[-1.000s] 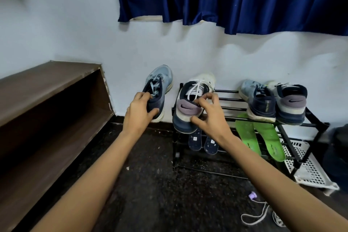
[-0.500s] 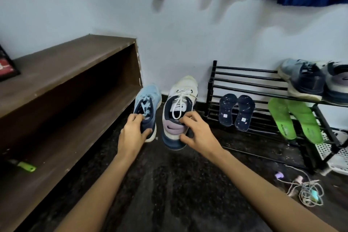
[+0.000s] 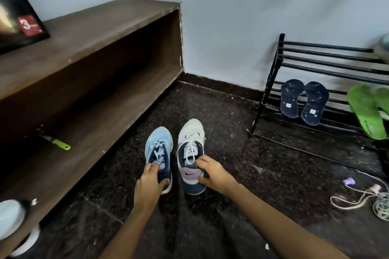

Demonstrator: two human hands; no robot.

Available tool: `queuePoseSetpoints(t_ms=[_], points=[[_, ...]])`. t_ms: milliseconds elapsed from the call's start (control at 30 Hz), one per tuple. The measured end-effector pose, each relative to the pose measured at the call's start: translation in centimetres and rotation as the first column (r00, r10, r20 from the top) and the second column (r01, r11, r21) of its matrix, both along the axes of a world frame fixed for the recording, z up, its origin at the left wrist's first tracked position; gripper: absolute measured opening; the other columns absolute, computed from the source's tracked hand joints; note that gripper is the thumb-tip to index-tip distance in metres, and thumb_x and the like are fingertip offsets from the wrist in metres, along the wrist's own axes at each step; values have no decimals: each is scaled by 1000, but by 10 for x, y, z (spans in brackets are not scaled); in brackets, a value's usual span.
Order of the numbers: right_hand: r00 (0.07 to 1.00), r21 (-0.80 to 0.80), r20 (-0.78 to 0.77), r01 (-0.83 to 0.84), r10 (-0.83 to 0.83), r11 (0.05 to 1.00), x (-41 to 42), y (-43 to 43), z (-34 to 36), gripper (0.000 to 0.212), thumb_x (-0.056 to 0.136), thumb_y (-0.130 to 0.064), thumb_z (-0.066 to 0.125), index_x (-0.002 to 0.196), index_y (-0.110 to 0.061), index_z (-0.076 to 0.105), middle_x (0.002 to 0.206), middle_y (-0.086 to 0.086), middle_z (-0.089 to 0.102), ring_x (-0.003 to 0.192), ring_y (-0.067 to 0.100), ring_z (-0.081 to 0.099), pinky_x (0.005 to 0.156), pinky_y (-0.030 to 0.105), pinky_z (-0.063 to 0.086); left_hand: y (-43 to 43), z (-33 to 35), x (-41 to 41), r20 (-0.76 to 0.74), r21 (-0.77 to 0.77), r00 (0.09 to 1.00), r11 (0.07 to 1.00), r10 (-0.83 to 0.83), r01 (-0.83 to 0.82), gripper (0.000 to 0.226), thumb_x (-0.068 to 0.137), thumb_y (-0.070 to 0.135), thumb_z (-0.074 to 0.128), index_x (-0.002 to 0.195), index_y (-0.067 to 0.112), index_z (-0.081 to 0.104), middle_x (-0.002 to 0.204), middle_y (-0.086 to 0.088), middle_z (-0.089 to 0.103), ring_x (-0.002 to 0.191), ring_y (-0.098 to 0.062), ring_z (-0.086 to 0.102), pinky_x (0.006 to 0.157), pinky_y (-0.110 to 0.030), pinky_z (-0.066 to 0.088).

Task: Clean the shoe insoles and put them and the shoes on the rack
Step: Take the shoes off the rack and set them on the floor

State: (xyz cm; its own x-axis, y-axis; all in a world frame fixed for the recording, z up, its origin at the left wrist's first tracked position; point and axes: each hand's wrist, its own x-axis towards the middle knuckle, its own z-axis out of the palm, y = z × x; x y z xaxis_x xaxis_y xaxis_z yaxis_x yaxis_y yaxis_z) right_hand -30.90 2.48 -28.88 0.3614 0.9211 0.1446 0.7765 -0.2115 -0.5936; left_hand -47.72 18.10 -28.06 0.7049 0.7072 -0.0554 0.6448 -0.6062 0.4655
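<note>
Green insoles [image 3: 366,111] cut off at right. My left hand [image 3: 150,181] clamps the blue sneaker [image 3: 159,143] by its heel, and my right hand [image 3: 212,174] the white sneaker [image 3: 191,132], both left of the rack [image 3: 273,73]. I can't tell if they touch the floor [image 3: 231,153].

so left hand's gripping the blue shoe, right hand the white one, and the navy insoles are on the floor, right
Not quite: the head view shows the navy insoles on the lower shelf of the rack. The left hand does grip the blue shoe, the right hand the white shoe.
</note>
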Motion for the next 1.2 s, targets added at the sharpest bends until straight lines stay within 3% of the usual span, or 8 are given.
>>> queuePoseSetpoints(t_ms=[100,267,467,633,733,833,933,1200], points=[[999,-54,-51,-21,18,998,-13,8,-32,19,73,-3,57,90,-6,51,101,6,45,87,21,48,73,37,45,2,-20,-8,-55,-34,998,999,11,-13,45,87,28,71,125,11,53,124,-5,49,100,-28,62,79,-38,49],[994,-138,-102,14,-28,990,-25,13,-68,28,72,1,58,99,-4,57,108,9,46,91,22,51,75,32,43,1,-44,-13,-135,-80,991,997,-2,-9,45,90,28,68,128,12,50,130,-4,43,106,-27,61,83,-36,48],[996,-209,-50,62,-74,976,-37,5,-95,32,71,5,55,100,-8,55,107,8,44,91,24,49,73,27,38,-9,-68,-17,-220,-112,975,992,28,-54,45,89,21,69,128,11,48,135,-8,39,110,-30,61,88,-38,48],[996,-257,-20,81,-89,963,-37,7,-93,38,74,8,51,107,-10,50,117,9,38,102,33,46,79,36,43,-11,-82,-21,-285,-94,956,990,73,-104,57,87,16,71,137,8,44,137,-12,36,114,-32,60,95,-39,49],[998,-304,-12,48,-54,952,-22,5,-72,44,77,5,52,117,-13,45,134,8,28,119,32,35,90,42,45,-12,-72,-5,-317,-8,943,995,95,-103,62,82,26,75,132,10,43,135,-11,36,125,-34,48,101,-48,44],[996,-206,-11,89,-93,974,14,-6,-33,49,78,-8,57,125,-12,43,145,7,24,130,31,32,103,41,39,-15,-39,31,-260,145,964,989,55,-18,60,78,38,78,123,14,47,130,-10,44,123,-32,49,101,-46,43],[967,-102,43,252,-249,962,59,-24,20,48,84,-12,57,129,-10,43,148,9,23,130,31,36,108,36,34,-26,6,79,-108,165,993,984,-47,64,58,73,35,82,116,11,53,121,-11,51,111,-32,54,94,-43,44],[756,275,127,595,-642,755,168,-113,165,41,83,-7,54,124,-5,46,132,12,36,119,29,44,102,34,36,-108,136,207,171,239,933,932,-318,274,56,83,33,75,125,13,45,129,-8,41,118,-30,47,99,-41,41]])
